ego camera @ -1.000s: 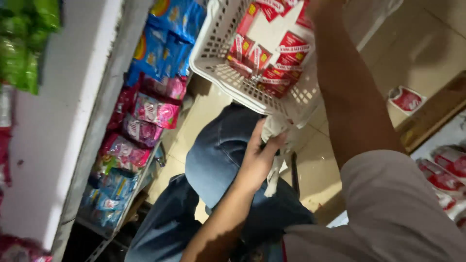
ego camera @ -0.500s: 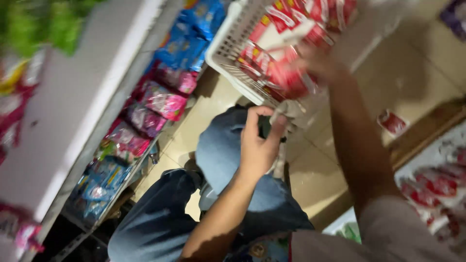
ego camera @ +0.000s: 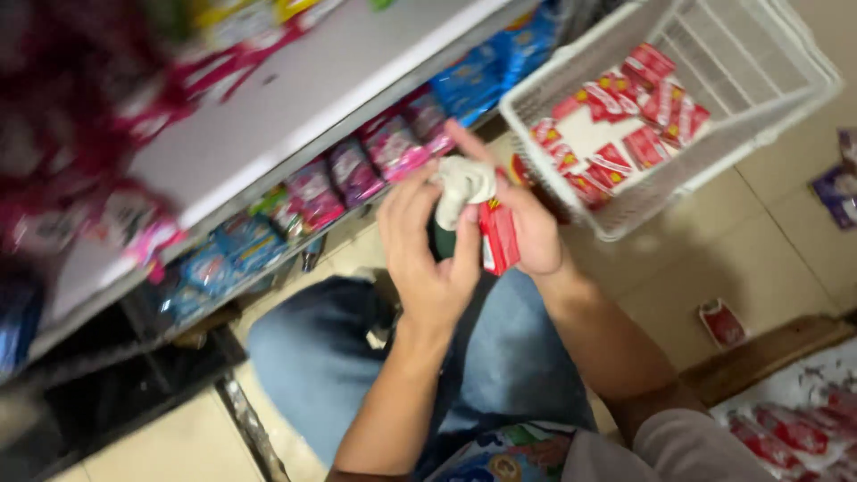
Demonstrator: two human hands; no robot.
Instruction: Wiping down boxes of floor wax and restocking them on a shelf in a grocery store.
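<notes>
The right hand [ego camera: 527, 234] is gripping a small red packet [ego camera: 498, 236] edge-on, thumb on one flat face and fingers wrapping the other. The left hand [ego camera: 427, 245] is pinching a crumpled whitish cloth [ego camera: 461, 186] between thumb and fingers, pressing it against the packet's upper end. Both are hovering above the person's denim-clad knee [ego camera: 357, 357], near the left rim of the white plastic basket [ego camera: 625, 223] sitting on the tiled floor [ego camera: 768, 259].

The packet is standing nearly upright: its long axis is running from the cloth down toward the lap, tilting slightly right at the bottom, its narrow edge facing the camera.

Judging from this, the grip looks thin; the cloth pushing on the top could be levering the packet out of the fingers, dropping it onto the floor beside the stray red packet [ego camera: 721, 323] already lying there. The basket, holding many similar red packets [ego camera: 625, 125], is sitting close by the right forearm, so a careless elbow swing could be knocking it. The low shelf [ego camera: 295, 98] of pink and blue snack packs [ego camera: 357, 170] is on the left.
</notes>
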